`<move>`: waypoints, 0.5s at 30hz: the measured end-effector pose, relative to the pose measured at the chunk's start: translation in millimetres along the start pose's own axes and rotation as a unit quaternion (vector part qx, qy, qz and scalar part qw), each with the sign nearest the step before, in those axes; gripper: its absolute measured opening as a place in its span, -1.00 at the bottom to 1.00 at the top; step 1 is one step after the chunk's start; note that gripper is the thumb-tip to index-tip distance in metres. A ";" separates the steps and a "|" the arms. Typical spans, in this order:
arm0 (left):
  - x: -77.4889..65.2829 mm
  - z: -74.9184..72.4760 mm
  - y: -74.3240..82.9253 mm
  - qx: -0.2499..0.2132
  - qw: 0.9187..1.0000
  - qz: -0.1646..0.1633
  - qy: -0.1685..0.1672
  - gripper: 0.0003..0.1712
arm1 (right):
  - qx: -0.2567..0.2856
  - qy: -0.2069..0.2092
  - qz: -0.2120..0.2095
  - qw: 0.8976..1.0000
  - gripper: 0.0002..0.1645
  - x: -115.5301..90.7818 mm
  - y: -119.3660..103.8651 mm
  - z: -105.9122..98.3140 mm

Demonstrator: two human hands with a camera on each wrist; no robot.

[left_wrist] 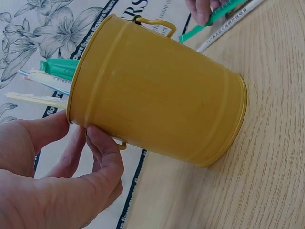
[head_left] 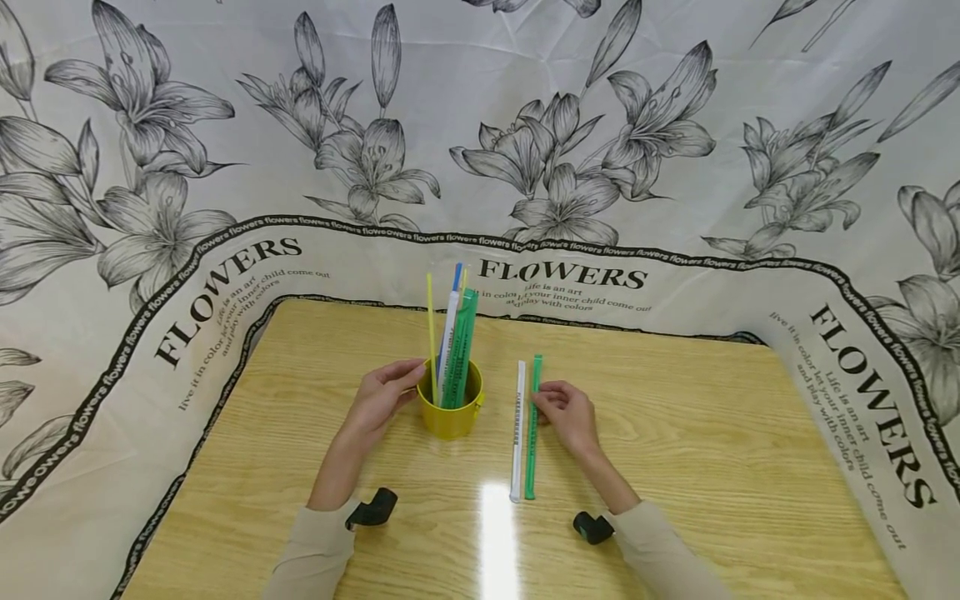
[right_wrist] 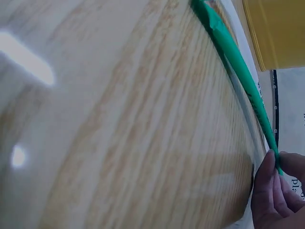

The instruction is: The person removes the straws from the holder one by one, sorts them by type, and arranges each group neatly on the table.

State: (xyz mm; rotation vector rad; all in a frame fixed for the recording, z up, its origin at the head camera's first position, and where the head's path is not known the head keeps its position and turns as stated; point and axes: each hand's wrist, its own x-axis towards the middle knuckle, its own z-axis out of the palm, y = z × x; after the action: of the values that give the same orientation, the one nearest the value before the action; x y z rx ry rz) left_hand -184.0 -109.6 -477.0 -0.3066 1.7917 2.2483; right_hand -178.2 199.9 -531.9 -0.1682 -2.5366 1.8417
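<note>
A small yellow metal bucket stands on the table, holding several wrapped straws: green ones, a white one, a yellow one and a bit of blue. My left hand grips the bucket's rim at its left side, beside a small handle lug. To the right, a paper-wrapped white straw lies on the table. Alongside it is a green wrapped straw, which my right hand pinches near its far end between thumb and fingers.
The wooden table is bordered at the back and sides by a white cloth printed with flowers and lettering. Black wrist-worn devices sit at both sleeves. Glare shows on the table's near part.
</note>
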 end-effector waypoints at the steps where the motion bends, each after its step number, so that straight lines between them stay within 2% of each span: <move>1: -0.1 0.3 0.0 -0.001 1.000 -0.001 0.001 -0.61 | -0.012 0.001 -0.003 1.000 -0.70 0.4 0.4 1.2; 8: -0.9 2.6 0.9 -0.005 1.000 0.000 0.002 -0.60 | -0.077 0.020 -0.037 0.996 -0.77 1.9 0.5 7.3; 11: -1.5 2.4 1.3 -0.003 1.000 -0.001 0.006 -0.60 | -0.093 0.016 -0.055 0.994 -0.77 2.2 0.7 10.0; 15: -2.1 2.1 1.6 0.000 1.000 -0.005 0.010 -0.60 | -0.098 0.017 -0.057 0.993 -0.79 2.2 1.4 13.0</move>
State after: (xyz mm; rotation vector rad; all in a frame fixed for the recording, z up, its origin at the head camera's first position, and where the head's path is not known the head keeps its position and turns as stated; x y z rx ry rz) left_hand -182.6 -108.1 -474.4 -0.3375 1.7951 2.2471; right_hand -181.1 188.2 -537.3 -0.0510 -2.6403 1.5370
